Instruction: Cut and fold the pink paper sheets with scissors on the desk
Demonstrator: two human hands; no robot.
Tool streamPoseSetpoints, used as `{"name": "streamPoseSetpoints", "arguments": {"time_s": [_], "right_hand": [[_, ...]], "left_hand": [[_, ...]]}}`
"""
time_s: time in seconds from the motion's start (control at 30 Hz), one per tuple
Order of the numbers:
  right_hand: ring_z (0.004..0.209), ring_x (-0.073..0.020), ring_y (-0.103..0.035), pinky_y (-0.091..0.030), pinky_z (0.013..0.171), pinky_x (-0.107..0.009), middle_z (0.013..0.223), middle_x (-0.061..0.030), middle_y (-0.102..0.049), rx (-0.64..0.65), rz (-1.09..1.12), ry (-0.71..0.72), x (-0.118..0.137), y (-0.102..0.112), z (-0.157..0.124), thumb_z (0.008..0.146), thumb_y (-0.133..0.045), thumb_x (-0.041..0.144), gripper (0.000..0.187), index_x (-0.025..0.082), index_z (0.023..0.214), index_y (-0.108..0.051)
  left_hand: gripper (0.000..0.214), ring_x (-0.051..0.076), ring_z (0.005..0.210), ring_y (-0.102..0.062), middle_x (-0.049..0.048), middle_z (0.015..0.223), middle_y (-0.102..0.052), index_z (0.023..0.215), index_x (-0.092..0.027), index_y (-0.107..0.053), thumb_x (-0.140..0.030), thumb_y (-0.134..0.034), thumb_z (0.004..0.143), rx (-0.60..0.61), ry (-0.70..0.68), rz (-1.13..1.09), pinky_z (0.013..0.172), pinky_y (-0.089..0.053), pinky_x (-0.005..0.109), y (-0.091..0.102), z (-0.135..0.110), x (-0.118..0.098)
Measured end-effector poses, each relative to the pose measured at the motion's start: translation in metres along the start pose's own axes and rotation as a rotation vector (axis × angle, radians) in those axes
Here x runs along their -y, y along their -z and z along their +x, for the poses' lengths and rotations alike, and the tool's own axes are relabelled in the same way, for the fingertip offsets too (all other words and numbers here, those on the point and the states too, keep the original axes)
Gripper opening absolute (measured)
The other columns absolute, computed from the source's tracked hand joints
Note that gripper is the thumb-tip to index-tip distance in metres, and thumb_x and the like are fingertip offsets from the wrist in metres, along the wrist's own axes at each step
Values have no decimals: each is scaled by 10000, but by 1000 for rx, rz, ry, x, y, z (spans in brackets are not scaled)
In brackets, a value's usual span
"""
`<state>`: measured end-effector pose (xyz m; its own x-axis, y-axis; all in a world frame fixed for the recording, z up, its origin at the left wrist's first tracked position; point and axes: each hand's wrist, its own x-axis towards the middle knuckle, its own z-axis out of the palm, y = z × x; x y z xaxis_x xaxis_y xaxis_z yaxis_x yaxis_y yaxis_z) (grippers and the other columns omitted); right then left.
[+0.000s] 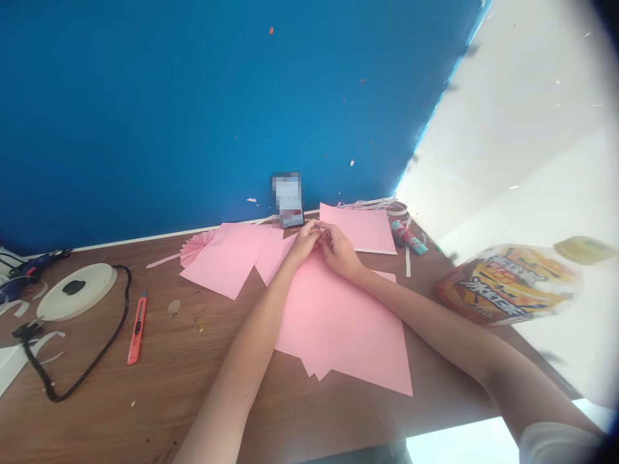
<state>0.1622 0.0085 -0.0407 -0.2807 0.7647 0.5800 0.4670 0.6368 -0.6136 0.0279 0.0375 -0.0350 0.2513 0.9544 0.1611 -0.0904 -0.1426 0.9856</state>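
Both my hands meet at the far middle of the wooden table [184,380]. My left hand [304,241] and my right hand [338,248] have their fingers pinched together over the far edge of a stack of pink paper sheets [338,322]. What the fingertips grip is too small to name; it looks like the paper's edge. More pink sheets [227,254] lie to the left, and another pink sheet [360,229] lies behind my right hand. A folded pink paper fan [196,246] rests near the wall.
An orange box cutter [137,328] lies at left beside a white round device [77,290] with a black cable [91,361]. A phone [288,200] leans on the blue wall. A printed plastic bottle [507,283] stands at right, a glue stick [409,236] behind.
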Motion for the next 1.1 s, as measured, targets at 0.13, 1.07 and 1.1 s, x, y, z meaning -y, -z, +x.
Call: {"name": "streamPoseSetpoints", "arguments": {"time_s": [0.13, 1.07, 1.1], "right_hand": [[847, -207, -552, -464, 728, -353, 976, -90, -579, 9, -8, 1, 1, 0, 0, 831, -387, 122, 404, 188, 1228, -422], [819, -207, -564, -457, 684, -333, 935, -74, -571, -6, -50, -47, 3, 3, -3, 832, -375, 128, 441, 197, 1267, -396], [824, -209, -565, -459, 685, -336, 951, -80, -576, -12, -48, -45, 3, 2, -3, 832, -375, 130, 440, 197, 1267, -395]], "left_hand": [[172, 84, 530, -409, -24, 632, -478, 918, -177, -536, -149, -472, 761, -1, -8, -4, 505, -287, 204, 0, 1, 1], [146, 99, 581, -437, -7, 654, -484, 898, -169, -563, -213, -485, 783, 11, -8, 11, 534, -323, 216, 0, 1, 2], [133, 99, 584, -436, -5, 659, -483, 877, -166, -561, -221, -485, 782, 24, -5, 5, 537, -325, 217, 0, 0, 1]]}}
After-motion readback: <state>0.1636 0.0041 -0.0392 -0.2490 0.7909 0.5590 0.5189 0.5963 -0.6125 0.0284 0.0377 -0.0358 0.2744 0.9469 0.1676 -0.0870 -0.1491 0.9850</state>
